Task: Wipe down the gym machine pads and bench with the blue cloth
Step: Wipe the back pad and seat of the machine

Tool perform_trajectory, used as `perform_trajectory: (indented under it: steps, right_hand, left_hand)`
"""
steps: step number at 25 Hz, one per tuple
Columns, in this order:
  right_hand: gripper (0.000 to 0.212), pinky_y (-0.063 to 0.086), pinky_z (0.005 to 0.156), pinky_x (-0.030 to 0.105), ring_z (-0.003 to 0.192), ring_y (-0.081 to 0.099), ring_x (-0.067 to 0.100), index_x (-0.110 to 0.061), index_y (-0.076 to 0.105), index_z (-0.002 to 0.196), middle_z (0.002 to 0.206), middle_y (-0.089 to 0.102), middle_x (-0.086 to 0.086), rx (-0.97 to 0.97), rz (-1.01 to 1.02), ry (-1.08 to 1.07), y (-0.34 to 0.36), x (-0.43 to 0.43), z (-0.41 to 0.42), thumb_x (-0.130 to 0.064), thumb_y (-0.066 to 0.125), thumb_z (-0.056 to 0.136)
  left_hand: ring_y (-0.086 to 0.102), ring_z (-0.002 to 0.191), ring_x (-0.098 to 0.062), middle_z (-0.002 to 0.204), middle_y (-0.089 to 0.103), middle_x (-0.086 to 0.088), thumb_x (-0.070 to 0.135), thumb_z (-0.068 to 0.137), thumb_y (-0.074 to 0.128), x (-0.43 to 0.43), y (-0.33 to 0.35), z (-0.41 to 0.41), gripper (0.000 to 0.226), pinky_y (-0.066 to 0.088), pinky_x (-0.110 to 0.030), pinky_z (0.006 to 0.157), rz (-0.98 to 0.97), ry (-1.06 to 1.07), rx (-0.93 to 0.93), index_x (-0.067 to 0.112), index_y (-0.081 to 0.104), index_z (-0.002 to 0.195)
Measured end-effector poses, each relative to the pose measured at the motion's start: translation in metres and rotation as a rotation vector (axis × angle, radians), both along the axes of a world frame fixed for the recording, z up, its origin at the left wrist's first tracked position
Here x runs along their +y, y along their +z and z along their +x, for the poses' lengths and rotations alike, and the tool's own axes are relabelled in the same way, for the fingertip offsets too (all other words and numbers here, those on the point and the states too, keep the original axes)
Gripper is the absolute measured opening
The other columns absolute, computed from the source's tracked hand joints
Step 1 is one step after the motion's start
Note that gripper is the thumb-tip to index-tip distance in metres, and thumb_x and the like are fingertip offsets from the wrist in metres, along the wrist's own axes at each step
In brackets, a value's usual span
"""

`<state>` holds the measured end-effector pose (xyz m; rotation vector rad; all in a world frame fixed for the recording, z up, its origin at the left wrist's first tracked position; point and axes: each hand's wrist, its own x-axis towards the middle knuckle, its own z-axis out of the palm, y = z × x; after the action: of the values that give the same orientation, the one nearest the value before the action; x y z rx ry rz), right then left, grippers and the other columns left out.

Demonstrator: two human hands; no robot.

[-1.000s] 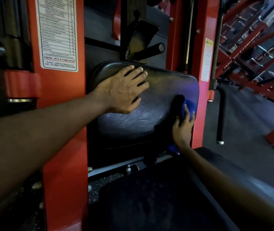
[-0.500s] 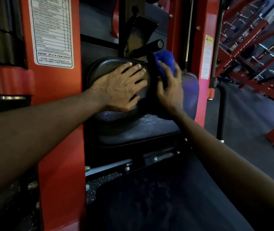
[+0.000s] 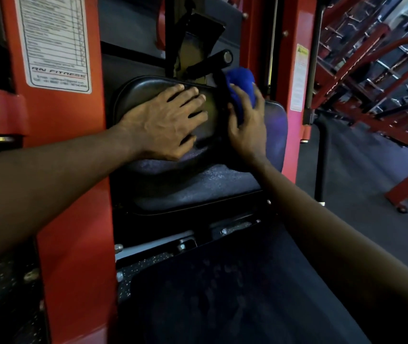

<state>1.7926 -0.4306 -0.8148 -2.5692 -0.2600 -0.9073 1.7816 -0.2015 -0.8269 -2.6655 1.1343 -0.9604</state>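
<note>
Two grips. Right grip (image 3: 246, 127): fingers curled round the blue cloth (image 3: 241, 81), bunched against the top edge of the back pad (image 3: 198, 187). Left grip (image 3: 165, 125): flat, fingers straight, pressing that pad. Cloth: likely soft, light, limp; best held wadded in the palm. Red frame (image 3: 74, 194) alongside.

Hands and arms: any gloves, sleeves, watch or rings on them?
No. The left hand and right hand are bare: no gloves, no ring visible. The left forearm and right forearm are uncovered as far as the frame shows, with no sleeve, watch or band.
</note>
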Motion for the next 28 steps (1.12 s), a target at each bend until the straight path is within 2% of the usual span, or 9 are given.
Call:
perform_trajectory:
  steps: [2,4,8,13,18,20,23,26,28]
  right_hand:
    - [0.049,0.045,0.103,0.034,0.133,0.049,0.028,-0.029,0.054,0.141,0.151,0.040,0.015,-0.007,0.195,-0.236,-0.002,-0.043,0.017,-0.039,0.047,0.094]
    - [0.058,0.040,0.098,0.033,0.127,0.053,0.034,-0.025,0.051,0.144,0.145,0.047,0.020,0.069,0.333,-0.436,-0.007,-0.079,0.023,-0.046,0.042,0.091]
    - [0.047,0.040,0.100,0.037,0.124,0.053,0.042,-0.027,0.045,0.148,0.146,0.042,0.024,0.144,0.577,-0.685,-0.029,-0.103,0.015,-0.033,0.046,0.101]
    - [0.047,0.036,0.101,0.037,0.128,0.049,0.042,-0.019,0.045,0.148,0.146,0.040,0.029,0.146,0.646,-0.694,-0.049,-0.082,-0.014,-0.029,0.049,0.102]
    - [0.047,0.033,0.104,0.034,0.135,0.041,0.037,-0.022,0.043,0.148,0.152,0.032,0.024,0.174,0.552,-0.511,-0.084,-0.069,-0.059,-0.026,0.051,0.102]
    - [0.046,0.036,0.102,0.037,0.131,0.045,0.040,-0.025,0.045,0.147,0.149,0.036,0.024,0.144,0.586,-0.581,-0.084,-0.075,-0.053,-0.022,0.051,0.101]
    - [0.046,0.039,0.101,0.042,0.124,0.051,0.044,-0.028,0.046,0.145,0.147,0.037,0.022,0.094,0.741,-0.772,-0.073,-0.075,-0.031,-0.025,0.050,0.099]
    - [0.049,0.034,0.109,0.043,0.129,0.046,0.045,-0.025,0.038,0.150,0.152,0.028,0.025,0.209,0.851,-0.827,-0.064,-0.076,-0.032,-0.028,0.046,0.102]
    - [0.050,0.034,0.109,0.044,0.131,0.044,0.046,-0.026,0.036,0.152,0.154,0.026,0.025,0.279,0.781,-0.799,-0.062,-0.062,-0.049,-0.029,0.046,0.103]
  left_hand:
    - [0.030,0.143,-0.037,0.153,0.035,-0.022,0.047,0.092,0.035,0.001,-0.001,0.000,0.061,0.023,-0.050,0.118,0.009,0.006,-0.001,0.011,0.043,0.141]
    - [0.030,0.143,-0.037,0.153,0.035,-0.022,0.047,0.093,0.036,0.001,-0.001,0.000,0.061,0.023,-0.050,0.118,0.013,0.006,-0.005,0.011,0.043,0.141]
    - [0.034,0.140,-0.039,0.150,0.039,-0.023,0.045,0.091,0.040,0.000,-0.001,-0.001,0.059,0.025,-0.052,0.116,-0.009,-0.008,-0.020,0.009,0.046,0.138]
    - [0.034,0.140,-0.037,0.150,0.040,-0.022,0.044,0.091,0.040,-0.001,0.001,-0.002,0.059,0.025,-0.050,0.117,-0.024,0.000,-0.016,0.008,0.046,0.138]
    - [0.033,0.141,-0.035,0.151,0.039,-0.020,0.045,0.091,0.039,-0.002,0.003,-0.004,0.060,0.026,-0.048,0.116,-0.016,0.027,-0.002,0.009,0.047,0.138]
    - [0.033,0.141,-0.035,0.151,0.039,-0.020,0.045,0.092,0.039,0.000,0.002,-0.005,0.060,0.025,-0.049,0.116,-0.007,0.027,-0.005,0.008,0.046,0.139]
    - [0.032,0.142,-0.035,0.152,0.038,-0.020,0.046,0.093,0.038,0.001,0.002,-0.003,0.061,0.024,-0.049,0.117,-0.008,0.023,-0.014,0.009,0.045,0.140]
    - [0.033,0.142,-0.035,0.151,0.039,-0.020,0.045,0.092,0.039,0.000,0.000,-0.002,0.060,0.024,-0.049,0.117,-0.016,0.022,-0.011,0.009,0.046,0.139]
    - [0.033,0.142,-0.035,0.151,0.039,-0.020,0.045,0.091,0.041,0.000,0.000,-0.002,0.059,0.025,-0.049,0.117,-0.023,0.012,0.002,0.009,0.047,0.138]
